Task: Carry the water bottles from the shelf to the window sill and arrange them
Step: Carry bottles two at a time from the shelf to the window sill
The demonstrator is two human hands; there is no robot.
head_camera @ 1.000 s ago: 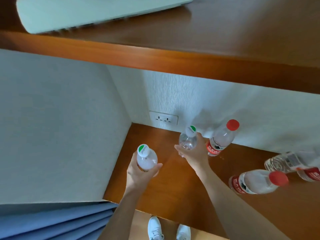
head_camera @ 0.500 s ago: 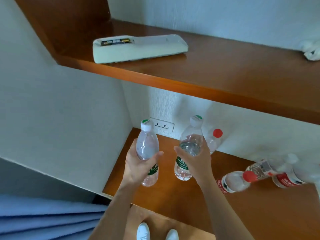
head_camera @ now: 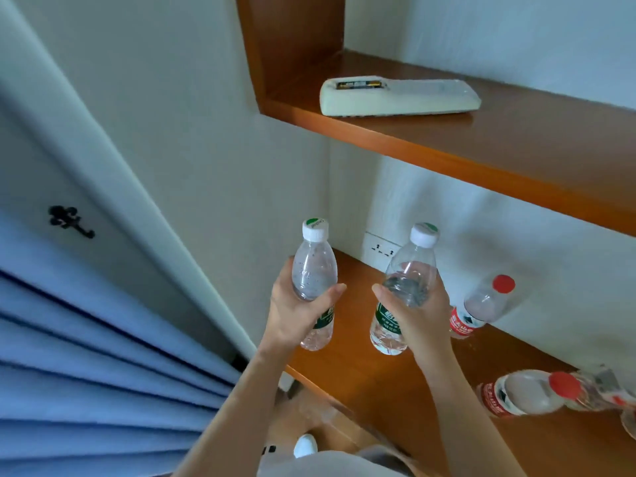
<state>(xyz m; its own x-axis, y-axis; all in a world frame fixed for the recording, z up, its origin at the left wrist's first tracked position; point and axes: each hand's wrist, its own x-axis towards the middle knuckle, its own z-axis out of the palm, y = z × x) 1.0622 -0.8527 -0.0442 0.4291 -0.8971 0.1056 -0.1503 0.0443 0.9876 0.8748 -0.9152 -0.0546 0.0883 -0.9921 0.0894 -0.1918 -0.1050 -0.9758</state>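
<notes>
My left hand (head_camera: 292,316) grips a clear water bottle (head_camera: 314,273) with a white cap and green label, held upright above the lower wooden shelf (head_camera: 378,380). A second bottle of the same kind (head_camera: 407,270), about half full, is gripped upright by my right hand (head_camera: 418,318). Both bottles are lifted off the shelf. A red-capped bottle (head_camera: 485,304) stands on the shelf just right of my right hand. Another red-capped bottle (head_camera: 526,392) lies on its side further right, with more bottles blurred behind it at the frame edge.
An upper wooden shelf (head_camera: 499,142) carries a white remote control (head_camera: 399,98) with its battery bay showing. A wall socket (head_camera: 382,249) sits behind the bottles. Blue curtain folds (head_camera: 86,356) hang at the left, beside a white wall panel with a black hook (head_camera: 69,222).
Both hands have lifted their bottles off the lower shelf and drawn them up and toward me. My view has swung left, bringing the curtain and hook into sight.
</notes>
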